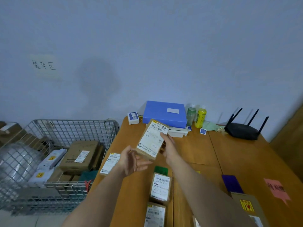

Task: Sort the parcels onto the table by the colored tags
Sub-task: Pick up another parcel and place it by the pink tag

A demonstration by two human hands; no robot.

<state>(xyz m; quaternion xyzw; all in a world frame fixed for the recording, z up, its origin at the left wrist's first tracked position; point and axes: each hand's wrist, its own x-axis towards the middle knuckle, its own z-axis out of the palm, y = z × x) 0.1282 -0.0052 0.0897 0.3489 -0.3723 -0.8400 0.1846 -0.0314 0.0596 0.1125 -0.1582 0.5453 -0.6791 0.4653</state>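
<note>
I hold a small brown cardboard parcel (151, 141) with a white shipping label above the wooden table (205, 154). My right hand (169, 149) grips its right edge. My left hand (132, 161) touches its lower left corner with fingers spread. On the table below lie a green tag (161, 170), a purple tag (232, 183) and a pink tag (277, 190). Two labelled parcels (161, 188) (155, 214) lie in line under the green tag. Another parcel (110, 163) lies at the table's left edge.
A wire cart (54, 154) left of the table holds several boxes and mailer bags. At the table's back stand a blue folder box (164, 114), two bottles (196, 116) and a black router (242, 130). A brown box (249, 207) sits at the near right.
</note>
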